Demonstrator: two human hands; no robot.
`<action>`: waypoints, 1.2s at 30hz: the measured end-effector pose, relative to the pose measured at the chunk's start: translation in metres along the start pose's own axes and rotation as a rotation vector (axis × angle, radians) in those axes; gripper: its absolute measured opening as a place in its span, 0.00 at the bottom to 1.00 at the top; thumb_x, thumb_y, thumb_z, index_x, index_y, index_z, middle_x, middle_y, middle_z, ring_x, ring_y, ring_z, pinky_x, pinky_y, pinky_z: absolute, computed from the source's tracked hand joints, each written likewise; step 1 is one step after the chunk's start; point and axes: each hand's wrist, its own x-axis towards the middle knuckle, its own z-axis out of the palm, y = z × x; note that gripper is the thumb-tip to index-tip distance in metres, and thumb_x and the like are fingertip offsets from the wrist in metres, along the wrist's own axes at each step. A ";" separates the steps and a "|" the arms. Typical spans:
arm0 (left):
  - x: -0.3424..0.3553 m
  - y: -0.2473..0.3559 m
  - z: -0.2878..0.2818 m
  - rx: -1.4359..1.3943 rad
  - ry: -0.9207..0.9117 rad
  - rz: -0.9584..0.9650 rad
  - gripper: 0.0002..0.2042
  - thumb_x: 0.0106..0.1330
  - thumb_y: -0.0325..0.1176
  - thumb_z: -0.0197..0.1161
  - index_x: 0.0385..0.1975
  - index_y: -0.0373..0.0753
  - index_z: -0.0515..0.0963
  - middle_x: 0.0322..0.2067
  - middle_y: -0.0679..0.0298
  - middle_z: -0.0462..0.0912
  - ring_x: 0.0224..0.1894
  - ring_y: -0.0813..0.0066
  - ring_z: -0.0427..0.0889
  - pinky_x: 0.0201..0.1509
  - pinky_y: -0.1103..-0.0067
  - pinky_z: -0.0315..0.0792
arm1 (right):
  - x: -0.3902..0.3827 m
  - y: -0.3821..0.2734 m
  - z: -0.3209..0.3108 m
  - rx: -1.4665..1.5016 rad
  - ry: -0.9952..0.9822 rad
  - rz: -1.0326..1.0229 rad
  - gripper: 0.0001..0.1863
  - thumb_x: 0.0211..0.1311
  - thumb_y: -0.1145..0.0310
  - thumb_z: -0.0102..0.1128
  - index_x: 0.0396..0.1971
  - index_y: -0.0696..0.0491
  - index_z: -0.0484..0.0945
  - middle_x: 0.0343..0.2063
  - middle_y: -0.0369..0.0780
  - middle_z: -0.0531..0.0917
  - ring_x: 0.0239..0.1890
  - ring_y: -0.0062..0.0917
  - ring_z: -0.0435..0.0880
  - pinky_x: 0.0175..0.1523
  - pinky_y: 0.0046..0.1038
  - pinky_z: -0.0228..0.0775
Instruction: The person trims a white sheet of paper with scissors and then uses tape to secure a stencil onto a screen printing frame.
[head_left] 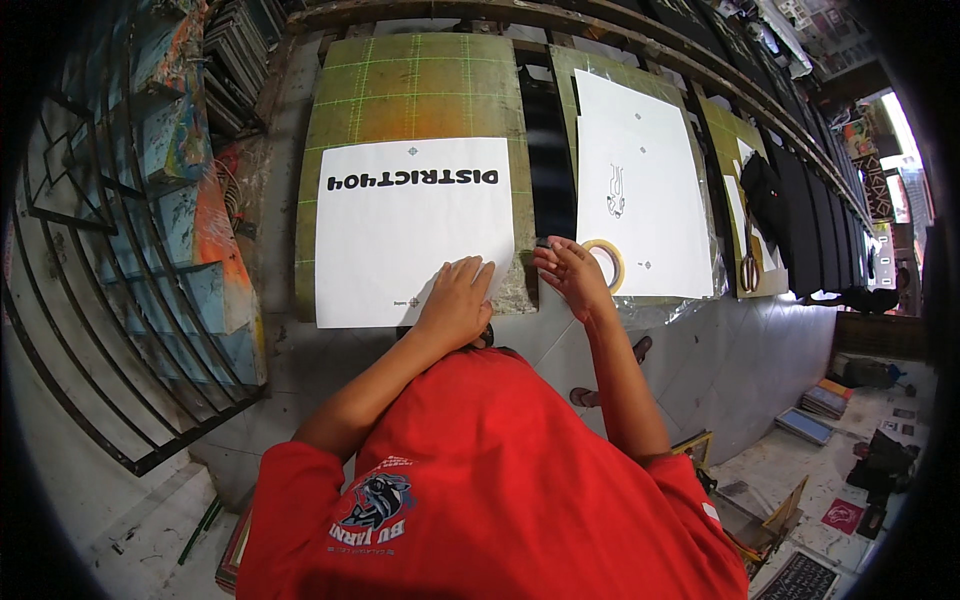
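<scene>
My left hand (458,300) lies with its fingers stretched out on a white paper sheet (400,240), near the sheet's lower right corner. Bold black lettering, upside down to me, runs across the sheet's upper part, with small register marks above and below. Under the sheet is a green-yellow board (420,85) with bright green grid lines. Just right of that board's edge, my right hand (572,275) is raised with its fingertips pinched together. A small dark bit shows at the fingertips, too small to name. Close beside this hand lies a roll of yellowish tape (617,262).
The tape rests on a second white sheet (660,200) with a line drawing, on another board. Scissors (748,272) lie farther right, near dark garments (800,220) along a rail. A black metal grille (90,330) stands at left; wooden frames (785,510) are at lower right.
</scene>
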 end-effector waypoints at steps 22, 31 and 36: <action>-0.006 -0.008 0.005 -0.151 0.128 0.015 0.25 0.59 0.27 0.48 0.59 0.28 0.64 0.57 0.42 0.66 0.61 0.44 0.64 0.67 0.60 0.57 | 0.037 0.000 0.031 -0.068 -0.135 0.065 0.25 0.62 0.74 0.55 0.58 0.61 0.62 0.41 0.44 0.80 0.41 0.26 0.82 0.50 0.27 0.74; 0.010 0.015 -0.012 0.072 0.024 -0.006 0.47 0.51 0.65 0.62 0.66 0.38 0.59 0.57 0.43 0.66 0.59 0.45 0.65 0.63 0.58 0.60 | 0.034 0.000 0.026 -0.094 -0.132 0.068 0.26 0.62 0.74 0.53 0.60 0.61 0.61 0.42 0.43 0.80 0.42 0.26 0.81 0.49 0.26 0.74; 0.036 0.025 -0.013 0.166 -0.141 -0.187 0.44 0.55 0.69 0.54 0.66 0.42 0.61 0.52 0.45 0.69 0.54 0.48 0.68 0.56 0.59 0.65 | 0.031 -0.002 0.026 -0.133 -0.121 0.051 0.26 0.62 0.73 0.55 0.59 0.61 0.62 0.42 0.42 0.80 0.43 0.25 0.81 0.48 0.24 0.74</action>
